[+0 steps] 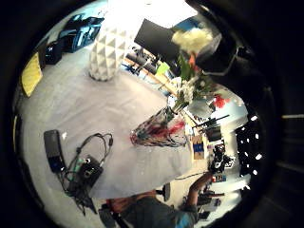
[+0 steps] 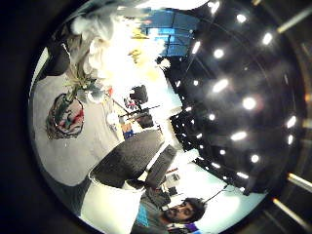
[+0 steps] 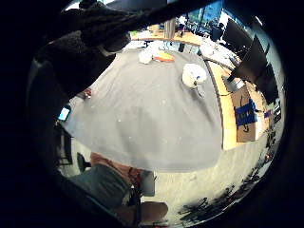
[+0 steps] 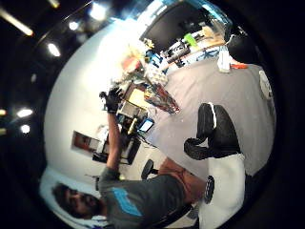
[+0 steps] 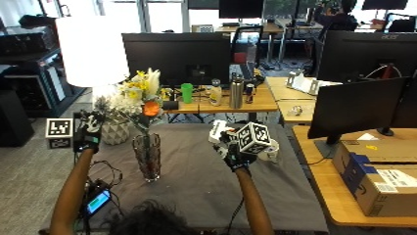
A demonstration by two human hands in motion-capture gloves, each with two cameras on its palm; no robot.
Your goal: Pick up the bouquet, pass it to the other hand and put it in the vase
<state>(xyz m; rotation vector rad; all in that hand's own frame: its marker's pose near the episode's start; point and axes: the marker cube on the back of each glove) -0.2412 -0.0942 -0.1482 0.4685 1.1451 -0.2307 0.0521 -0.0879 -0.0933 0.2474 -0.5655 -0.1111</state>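
Note:
The bouquet (image 5: 138, 98) of white, yellow and orange flowers stands upright in a clear glass vase (image 5: 147, 157) on the grey table (image 5: 196, 191). My left hand (image 5: 88, 129) is raised to the left of the flowers, apart from them, fingers spread and holding nothing. My right hand (image 5: 237, 155) hovers over the table's middle, right of the vase, fingers loosely curled and empty. The left palm views show the vase (image 1: 159, 128) (image 2: 66, 117) with the flowers (image 1: 192, 71) close by. The right thumb side view shows the left hand (image 4: 113, 99) beside the bouquet (image 4: 138, 62).
A white faceted lamp base (image 5: 117, 129) stands behind the vase at the left. A white mug (image 5: 269, 149) sits right of my right hand. A phone with cables (image 5: 98, 200) lies at the near left edge. Monitors and desks stand behind and to the right.

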